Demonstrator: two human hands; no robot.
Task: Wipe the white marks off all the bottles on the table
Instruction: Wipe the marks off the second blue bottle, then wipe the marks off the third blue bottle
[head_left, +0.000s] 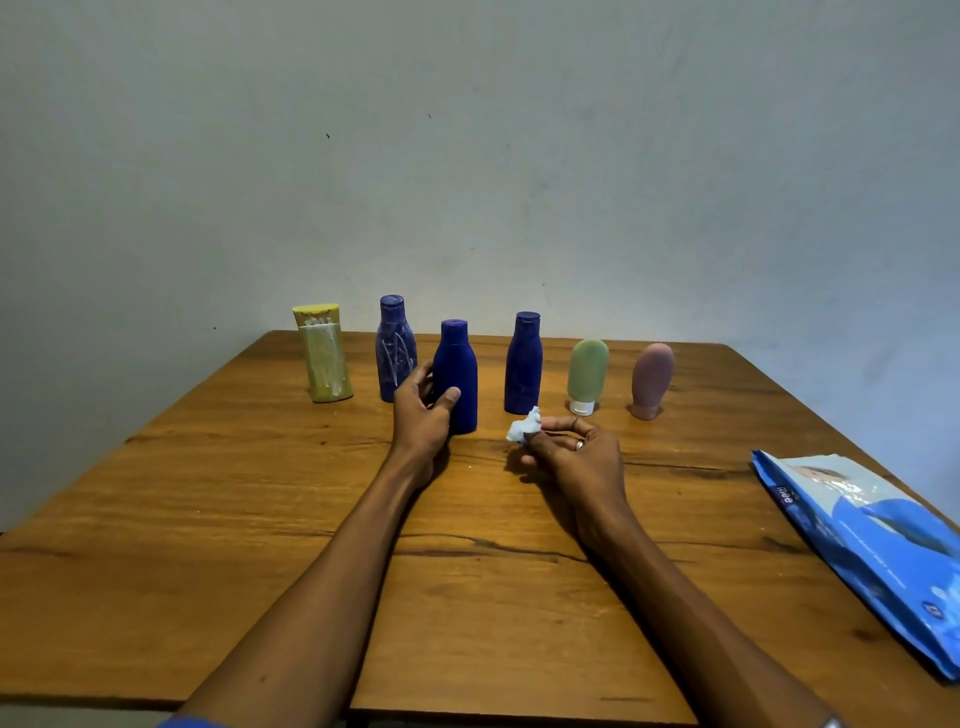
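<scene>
Bottles stand in a loose row toward the far edge of the wooden table (260, 519), six in all, every one upright. From the left: a yellow bottle (323, 356) heavily streaked with white marks; a marked blue bottle (396, 349) with white scribbles across its front; a near blue bottle (458, 376) set slightly forward of the row, its visible face free of marks; a far blue bottle (523, 364), likewise plain on the visible side; a green tube (587, 375) standing on its white cap; and a pink tube (652, 380) standing cap-down at the right end. The left hand (422, 415) grips the near blue bottle low on its body — thumb across the front, fingers curled round the left side and back — with the bottle's base on the table. The right hand (576, 452) rests on the table just in front of the far blue bottle and pinches a crumpled wipe (524, 427) between thumb and fingertips; the wipe is pale blue-white and is apart from every bottle. A ring shows on one finger of the right hand. At the right edge of the table, well apart from the bottles, a blue wipes pack (872, 540) lies flat.
</scene>
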